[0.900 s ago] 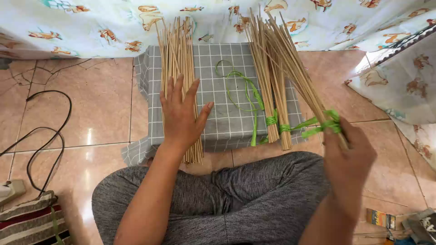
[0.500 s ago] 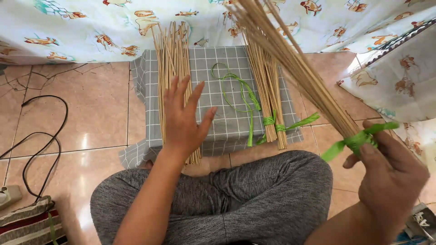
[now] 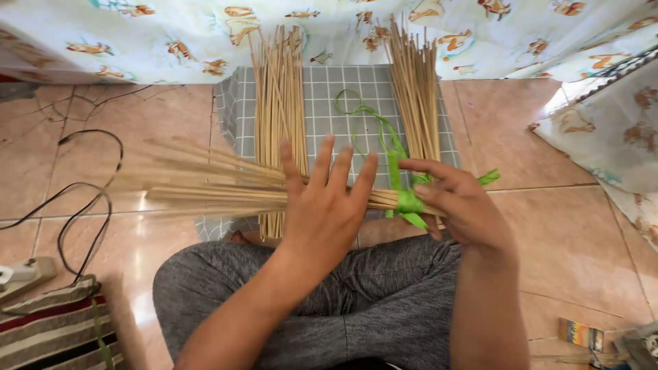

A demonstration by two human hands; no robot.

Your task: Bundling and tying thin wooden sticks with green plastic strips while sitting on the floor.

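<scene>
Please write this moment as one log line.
left hand: flat on tied stick bundle | right hand: grips green tie | bundle: lying crosswise over grey mat

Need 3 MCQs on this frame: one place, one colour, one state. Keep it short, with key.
1. Where does the tied bundle of sticks lie?
A. crosswise over the grey checked cloth
B. on the striped bag
C. leaning on the curtain

2. What colour is the strip binding the bundle?
A. red
B. green
C. white

3. How is the left hand?
A. clenched in a fist
B. out of view
C. open, fingers spread on the bundle

Answers: 1 A, the bundle runs left to right across the cloth and the upright stick piles. 2 B, the strip at the right hand is bright green. 3 C, the fingers are splayed flat over the sticks.
</scene>
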